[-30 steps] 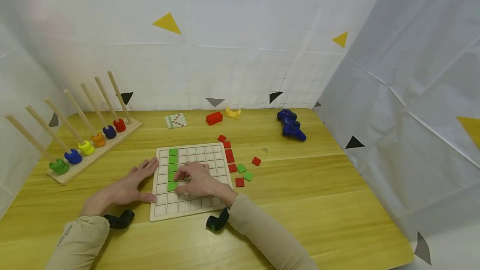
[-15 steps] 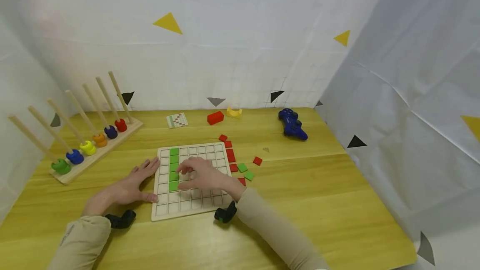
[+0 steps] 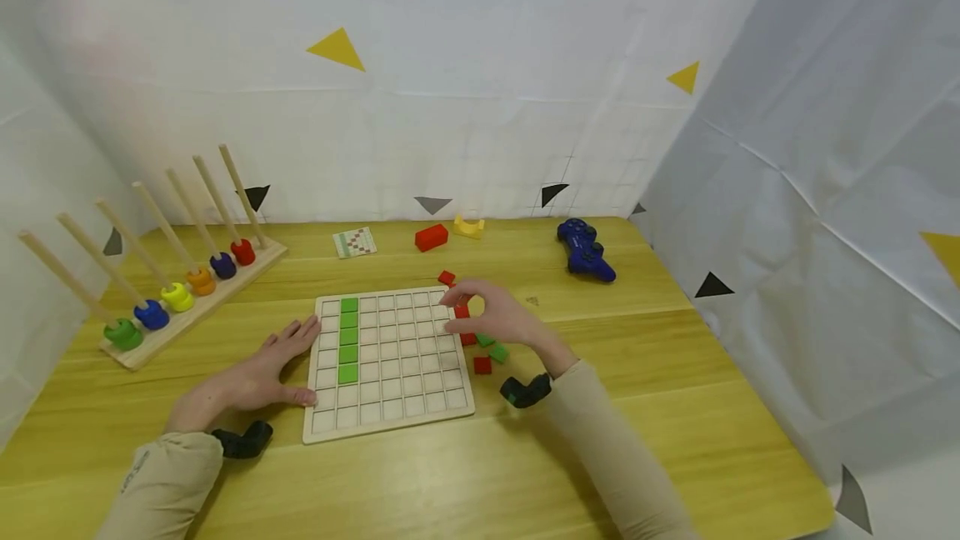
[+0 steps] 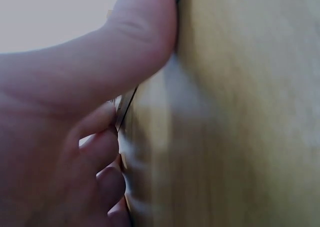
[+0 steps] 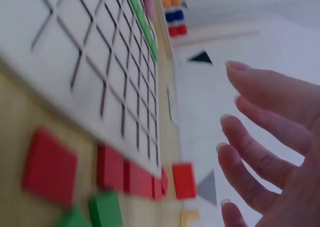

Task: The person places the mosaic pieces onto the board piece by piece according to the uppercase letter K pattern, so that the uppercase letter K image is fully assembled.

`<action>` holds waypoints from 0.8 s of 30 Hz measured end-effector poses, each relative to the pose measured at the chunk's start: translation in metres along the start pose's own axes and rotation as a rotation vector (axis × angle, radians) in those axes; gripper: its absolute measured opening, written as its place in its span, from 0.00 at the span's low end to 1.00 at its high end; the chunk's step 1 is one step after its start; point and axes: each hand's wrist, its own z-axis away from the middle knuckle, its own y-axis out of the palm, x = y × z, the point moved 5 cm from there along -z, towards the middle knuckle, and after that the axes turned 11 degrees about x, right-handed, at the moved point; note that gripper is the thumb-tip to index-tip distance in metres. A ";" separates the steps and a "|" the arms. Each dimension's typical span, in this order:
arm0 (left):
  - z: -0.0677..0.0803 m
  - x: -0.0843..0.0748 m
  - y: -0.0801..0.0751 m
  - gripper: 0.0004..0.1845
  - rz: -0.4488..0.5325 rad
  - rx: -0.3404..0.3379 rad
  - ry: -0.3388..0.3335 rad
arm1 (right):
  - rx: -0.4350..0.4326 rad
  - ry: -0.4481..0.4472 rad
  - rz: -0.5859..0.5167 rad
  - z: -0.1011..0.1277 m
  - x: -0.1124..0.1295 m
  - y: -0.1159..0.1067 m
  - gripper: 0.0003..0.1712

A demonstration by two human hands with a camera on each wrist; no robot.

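Note:
A pale wooden grid board (image 3: 390,365) lies on the table, with several green square tiles (image 3: 348,336) in a column near its left side. Along the board's left edge rests my left hand (image 3: 258,373), fingers spread, fingertips and thumb touching the rim. Over the board's right edge hovers my right hand (image 3: 498,315), thumb and fingers apart with nothing between them, as the right wrist view also shows. Beneath and beside it lie loose red tiles (image 3: 482,366) and green tiles (image 3: 498,352), some partly hidden by that hand.
At left stands a wooden peg rack (image 3: 202,298) with coloured beads on upright rods. Along the back are a small pattern card (image 3: 354,242), a red block (image 3: 431,237), a yellow piece (image 3: 468,227) and a blue game controller (image 3: 585,250).
My right hand has lifted away from the green column and moved right, to the board's right edge above the loose tiles. The left hand has stayed in place.

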 end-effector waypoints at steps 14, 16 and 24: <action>-0.002 0.004 0.001 0.59 -0.007 0.002 -0.020 | 0.010 0.090 0.003 0.027 -0.053 -0.029 0.12; -0.002 0.003 0.001 0.59 -0.008 -0.001 -0.012 | 0.023 0.096 0.011 0.027 -0.059 -0.029 0.10; -0.001 0.001 0.001 0.58 -0.010 -0.005 -0.002 | 0.077 0.109 0.039 0.027 -0.075 -0.024 0.13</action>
